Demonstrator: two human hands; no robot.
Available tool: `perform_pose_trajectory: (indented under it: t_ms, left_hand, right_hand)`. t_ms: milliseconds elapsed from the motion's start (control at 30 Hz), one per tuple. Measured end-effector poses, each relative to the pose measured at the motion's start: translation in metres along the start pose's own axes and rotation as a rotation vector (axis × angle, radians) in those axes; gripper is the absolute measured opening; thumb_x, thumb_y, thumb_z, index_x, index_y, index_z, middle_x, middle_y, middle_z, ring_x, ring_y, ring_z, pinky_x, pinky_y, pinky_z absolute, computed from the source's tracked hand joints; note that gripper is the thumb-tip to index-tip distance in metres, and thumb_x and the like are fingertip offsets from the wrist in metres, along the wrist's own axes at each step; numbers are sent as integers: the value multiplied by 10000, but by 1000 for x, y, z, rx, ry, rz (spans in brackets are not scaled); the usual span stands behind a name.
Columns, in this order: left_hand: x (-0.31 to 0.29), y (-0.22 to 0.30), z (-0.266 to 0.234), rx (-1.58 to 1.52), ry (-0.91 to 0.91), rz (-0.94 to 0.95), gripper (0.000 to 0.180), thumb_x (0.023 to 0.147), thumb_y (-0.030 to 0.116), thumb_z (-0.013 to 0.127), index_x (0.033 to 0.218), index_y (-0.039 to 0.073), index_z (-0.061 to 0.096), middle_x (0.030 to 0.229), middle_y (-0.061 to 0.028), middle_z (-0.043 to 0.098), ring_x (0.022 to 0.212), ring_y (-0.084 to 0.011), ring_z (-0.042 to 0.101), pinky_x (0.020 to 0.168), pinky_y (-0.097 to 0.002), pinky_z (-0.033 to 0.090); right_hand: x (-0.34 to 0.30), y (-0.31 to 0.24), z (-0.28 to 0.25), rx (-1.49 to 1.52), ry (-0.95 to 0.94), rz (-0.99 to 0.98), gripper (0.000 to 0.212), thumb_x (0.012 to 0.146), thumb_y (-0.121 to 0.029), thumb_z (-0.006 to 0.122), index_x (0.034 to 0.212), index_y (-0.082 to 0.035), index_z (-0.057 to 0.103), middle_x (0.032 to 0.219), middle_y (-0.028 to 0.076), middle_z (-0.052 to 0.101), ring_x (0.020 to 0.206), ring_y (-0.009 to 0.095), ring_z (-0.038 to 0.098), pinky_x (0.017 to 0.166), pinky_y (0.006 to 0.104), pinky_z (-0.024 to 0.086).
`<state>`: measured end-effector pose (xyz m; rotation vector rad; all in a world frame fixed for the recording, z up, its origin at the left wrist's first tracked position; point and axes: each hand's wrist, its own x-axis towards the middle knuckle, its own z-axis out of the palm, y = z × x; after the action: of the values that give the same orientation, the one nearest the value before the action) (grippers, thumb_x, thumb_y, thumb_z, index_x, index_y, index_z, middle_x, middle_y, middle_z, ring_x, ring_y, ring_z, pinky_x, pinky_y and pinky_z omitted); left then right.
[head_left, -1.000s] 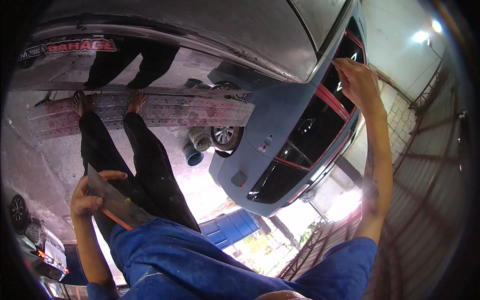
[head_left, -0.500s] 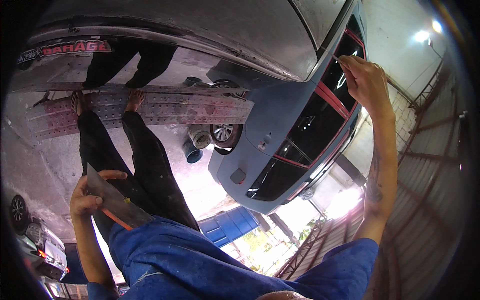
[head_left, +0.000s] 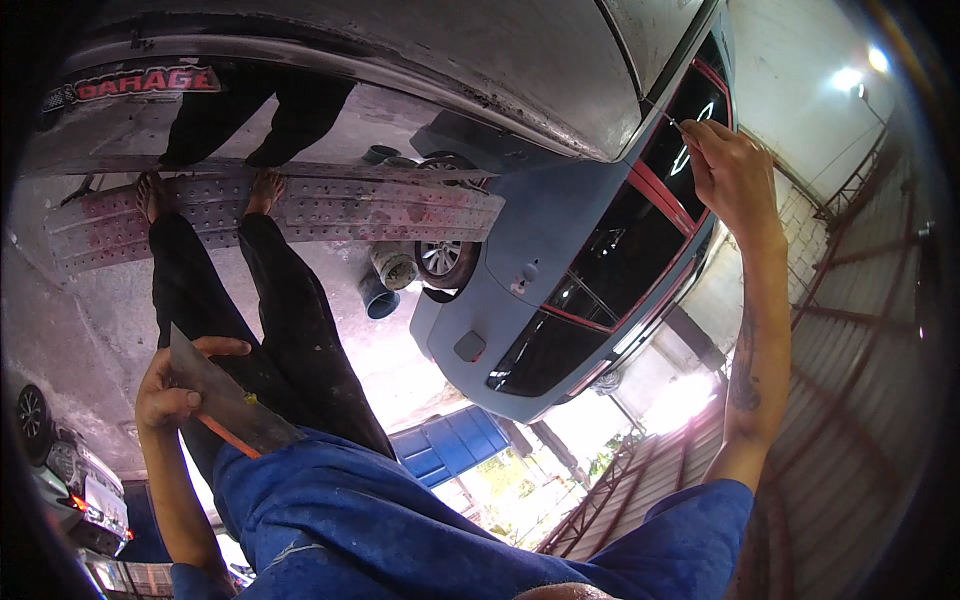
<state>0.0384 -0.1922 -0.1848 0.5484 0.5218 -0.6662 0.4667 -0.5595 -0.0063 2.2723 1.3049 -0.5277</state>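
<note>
Down at my waist, my left hand (head_left: 172, 388) is closed on a flat grey metal plate (head_left: 222, 385) with an orange strip along one edge. A small yellow dab (head_left: 250, 398) sits on the plate's face. My right hand (head_left: 735, 175) is raised at the upper right, fingers pinched on a thin, flat tool (head_left: 672, 120), probably a putty spreader; most of it is hidden by the fingers. The tool's tip is by the edge of a large grey vehicle panel (head_left: 480, 50); whether it touches, I cannot tell.
I stand barefoot on a perforated metal plank (head_left: 350, 212) along the glossy vehicle side. A grey car (head_left: 500, 270) with red window trim stands to the right. Beside its wheel (head_left: 440, 257) are a blue bucket (head_left: 379, 298) and a grey bucket (head_left: 393, 265). A light-coloured car (head_left: 85, 480) is at lower left.
My view has shifted slightly, moving the plank and buckets a little up and left in the picture. Both hands keep their hold, with the right one still beside the panel edge.
</note>
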Motion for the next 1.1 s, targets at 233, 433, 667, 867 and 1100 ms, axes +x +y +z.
perform_pose_trajectory:
  t_ms: [233, 433, 667, 867, 1100]
  left_hand:
    - [-3, -2, -3, -23, 14, 15, 550, 624, 227, 720, 1002, -159, 616, 1226, -350, 528, 886, -351, 684, 834, -399, 546]
    - [-2, -7, -5, -5, 30, 0, 594, 602, 247, 720, 1021, -159, 611, 1205, -339, 543, 842, -341, 691, 784, -408, 564]
    - [-2, -13, -6, 1, 47, 1, 672, 569, 269, 733, 1067, -160, 595, 1176, -324, 567, 765, -333, 698, 684, -437, 595]
    - [-3, -17, -7, -3, 49, 23, 674, 573, 259, 726, 1082, -160, 584, 1181, -325, 563, 768, -339, 697, 689, -447, 593]
    - [-2, -12, -1, -24, 57, -6, 657, 594, 240, 726, 1094, -158, 571, 1174, -339, 556, 763, -350, 690, 685, -433, 589]
  right_hand:
    - [-2, -1, 9, -11, 25, -5, 90, 831, -65, 617, 920, -61, 635, 801, 95, 651, 667, 305, 645, 598, 385, 523]
    - [-5, 3, 12, -34, 47, -26, 103, 825, -61, 623, 927, -62, 635, 791, 97, 649, 652, 297, 644, 572, 377, 518]
    - [-8, 6, 15, -18, 88, -42, 94, 837, -65, 617, 928, -60, 638, 803, 86, 657, 647, 284, 645, 569, 365, 521]
    - [-8, 9, 10, -75, 97, -33, 105, 840, -62, 616, 941, -64, 642, 839, 75, 668, 647, 282, 648, 572, 362, 526]
    - [-13, 8, 1, 43, 51, -38, 97, 841, -71, 621, 934, -68, 650, 836, 73, 671, 640, 281, 649, 572, 361, 530]
